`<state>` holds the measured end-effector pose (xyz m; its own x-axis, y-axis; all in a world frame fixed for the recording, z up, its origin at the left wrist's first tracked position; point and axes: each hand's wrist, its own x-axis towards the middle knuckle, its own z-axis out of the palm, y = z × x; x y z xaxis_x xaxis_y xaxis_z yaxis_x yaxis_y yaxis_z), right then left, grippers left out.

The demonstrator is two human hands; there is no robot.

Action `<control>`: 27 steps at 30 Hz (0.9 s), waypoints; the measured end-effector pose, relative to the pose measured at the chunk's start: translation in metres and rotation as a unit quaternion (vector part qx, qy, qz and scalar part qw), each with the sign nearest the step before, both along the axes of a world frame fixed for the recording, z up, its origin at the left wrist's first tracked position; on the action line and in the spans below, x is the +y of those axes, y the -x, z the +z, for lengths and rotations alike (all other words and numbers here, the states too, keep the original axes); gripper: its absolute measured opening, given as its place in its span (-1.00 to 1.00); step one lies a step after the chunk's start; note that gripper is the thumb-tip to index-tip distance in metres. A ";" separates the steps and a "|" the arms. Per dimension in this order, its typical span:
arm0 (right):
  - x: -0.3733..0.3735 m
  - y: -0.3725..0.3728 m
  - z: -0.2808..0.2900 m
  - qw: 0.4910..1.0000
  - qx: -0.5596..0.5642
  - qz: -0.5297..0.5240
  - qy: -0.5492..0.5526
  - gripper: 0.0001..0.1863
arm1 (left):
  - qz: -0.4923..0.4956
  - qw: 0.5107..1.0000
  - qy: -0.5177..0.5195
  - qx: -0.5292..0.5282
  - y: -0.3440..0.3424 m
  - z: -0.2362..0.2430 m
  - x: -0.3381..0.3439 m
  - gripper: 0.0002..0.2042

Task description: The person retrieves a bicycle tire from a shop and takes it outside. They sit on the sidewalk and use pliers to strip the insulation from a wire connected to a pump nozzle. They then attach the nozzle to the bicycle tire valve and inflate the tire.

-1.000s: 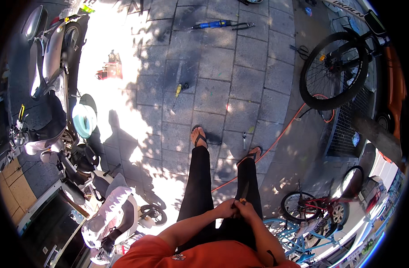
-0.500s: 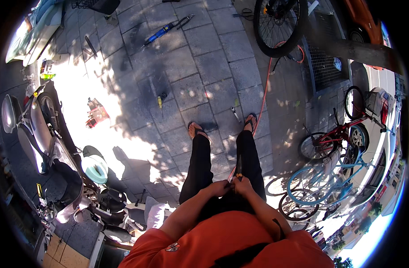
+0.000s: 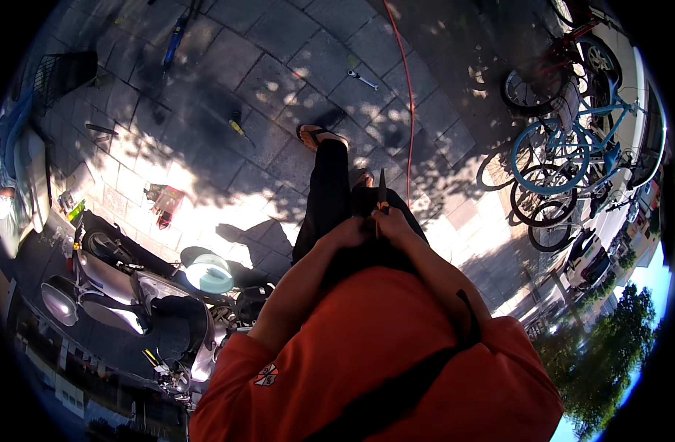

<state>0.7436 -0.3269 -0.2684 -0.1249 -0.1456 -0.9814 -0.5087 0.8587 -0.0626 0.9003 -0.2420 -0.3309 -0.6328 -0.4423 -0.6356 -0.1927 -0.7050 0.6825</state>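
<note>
My right hand (image 3: 393, 223) is closed around a slim tool (image 3: 382, 193) with a dark, tapered tip and orange on its handle; its exact kind is unclear. The tip points away from me, in front of my dark trousers. Close beside it, my left hand (image 3: 350, 231) is closed at my waist, its fingertips partly hidden against the dark cloth. Whatever it grips cannot be made out. On the paving beyond my feet lie a metal wrench (image 3: 363, 79) and, farther left, a yellow-handled screwdriver (image 3: 238, 127).
A red hose (image 3: 409, 110) crosses the paving to my right. Parked bicycles (image 3: 549, 158) line the right side. At left stand a scooter (image 3: 120, 283), a pale round basin (image 3: 209, 273) and a red object (image 3: 168, 210). A blue tool (image 3: 175, 43) lies far left.
The ground and the things on it have shifted upward and turned in view. My right foot is now mostly hidden behind my leg. Both hands stay together at my waist; the tool's tip shows more clearly.
</note>
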 end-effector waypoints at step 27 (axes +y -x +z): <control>0.160 0.036 -0.003 0.992 -0.070 -0.104 0.024 -0.58 | -0.197 0.964 0.106 -0.144 0.001 0.012 0.080 -0.59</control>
